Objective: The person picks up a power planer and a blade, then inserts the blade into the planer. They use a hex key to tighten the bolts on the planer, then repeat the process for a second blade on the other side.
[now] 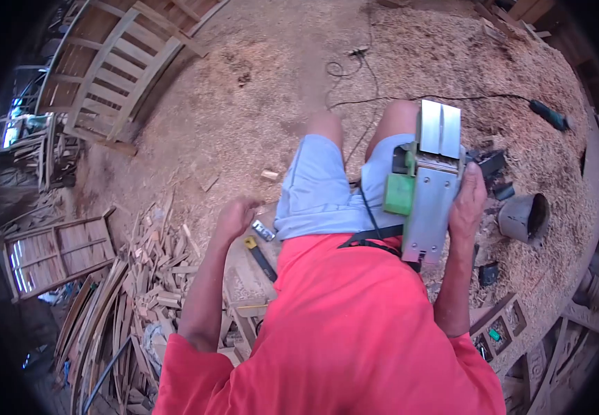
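Note:
An electric planer with a green body lies upside down over my lap, its flat metal sole and cutter slot facing up. My right hand grips its right side. My left hand is off to the left of my shorts, fingers curled; whatever is in them, if anything, is hidden. Just below that hand lies a small shiny metal piece. Beside it rests a tool with a yellow end and a dark handle. The planer's black cord runs across my lap.
Wood shavings cover the ground. A green corded power tool lies at the upper right, near a metal can. A wooden compartment box sits at lower right. Offcuts pile up at left, below a slatted wooden frame.

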{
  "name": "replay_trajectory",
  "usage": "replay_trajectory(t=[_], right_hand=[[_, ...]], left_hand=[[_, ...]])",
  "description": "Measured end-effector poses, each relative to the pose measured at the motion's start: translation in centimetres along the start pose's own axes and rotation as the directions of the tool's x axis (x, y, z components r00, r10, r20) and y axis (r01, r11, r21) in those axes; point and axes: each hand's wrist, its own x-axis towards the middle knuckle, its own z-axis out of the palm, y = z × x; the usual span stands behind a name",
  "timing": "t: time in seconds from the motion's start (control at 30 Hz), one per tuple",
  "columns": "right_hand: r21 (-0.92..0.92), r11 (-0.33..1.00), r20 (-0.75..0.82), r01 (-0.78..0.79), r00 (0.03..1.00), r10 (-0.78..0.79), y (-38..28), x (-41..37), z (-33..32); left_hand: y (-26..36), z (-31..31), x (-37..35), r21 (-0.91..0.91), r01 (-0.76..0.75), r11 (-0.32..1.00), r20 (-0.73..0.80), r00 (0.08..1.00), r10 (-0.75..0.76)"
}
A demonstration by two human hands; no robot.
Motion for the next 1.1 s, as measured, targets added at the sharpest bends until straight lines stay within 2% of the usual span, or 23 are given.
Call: replay_trajectory(t=[0.03, 0.1, 0.13, 0.17, 0.2, 0.33, 0.53, 0.63, 0.73, 0.83, 1.1], right_hand=[[-0.084, 0.996, -0.026, 0.02, 0.999, -0.023, -0.3, -0.2, 0.1], [-0.215, 0.975, -0.1, 0.057, 0.992, -0.08, -0.3, -0.4, 0.2], [-0.25, 0.965, -0.132, 0.073, 0.985, -0.108, 0.1, -0.4, 0.7], [-0.183, 0.982, -0.118, 0.039, 0.991, -0.061, -0.1, -0.4, 0.9], [-0.11, 0.994, -0.092, 0.004, 0.996, -0.015, -0.3, -0.5, 1.0], [-0.201, 0.977, -0.12, 0.077, 0.987, -0.103, -1.2, -0.4, 1.7], [-0.189, 0.979, -0.091, 0.076, 0.991, -0.094, -2.1, -0.4, 2.1], [-0.197, 0.975, -0.092, 0.104, 0.988, -0.124, -2.2, -0.6, 2.1], [-0.177, 0.979, -0.071, 0.1, 0.991, -0.114, -1.9, -0.4, 1.9], [-0.193, 0.975, -0.084, 0.107, 0.989, -0.125, -1.7, -0.3, 1.7], [-0.18, 0.98, -0.123, 0.08, 0.987, -0.103, 0.7, -0.2, 0.5]], left_hand=[[-0.9, 1.9, -0.5, -0.069, -0.03, 0.997, 0.044, 0.998, 0.033], [-3.9, 6.7, -1.8, 0.036, -0.107, 0.994, 0.1, 0.99, 0.103], [-2.4, 6.8, -2.3, 0.055, -0.095, 0.994, 0.112, 0.99, 0.089], [-0.8, 6.2, -3.3, 0.077, -0.077, 0.994, 0.123, 0.99, 0.067], [-0.5, 6.9, -4.0, 0.085, -0.085, 0.993, 0.056, 0.995, 0.08], [-0.3, 8.4, -6.5, 0.126, 0.021, 0.992, -0.094, 0.996, -0.009], [-0.8, 8.8, -6.9, 0.275, -0.129, 0.953, -0.048, 0.988, 0.147], [-0.9, 8.1, -5.5, 0.262, -0.147, 0.954, -0.005, 0.988, 0.154], [-1.1, 7.6, -4.4, 0.315, -0.133, 0.94, 0.099, 0.989, 0.107], [-2.3, 8.0, -4.0, 0.397, -0.25, 0.883, 0.13, 0.968, 0.216], [-2.3, 8.8, -4.1, 0.443, -0.293, 0.847, 0.106, 0.955, 0.276]])
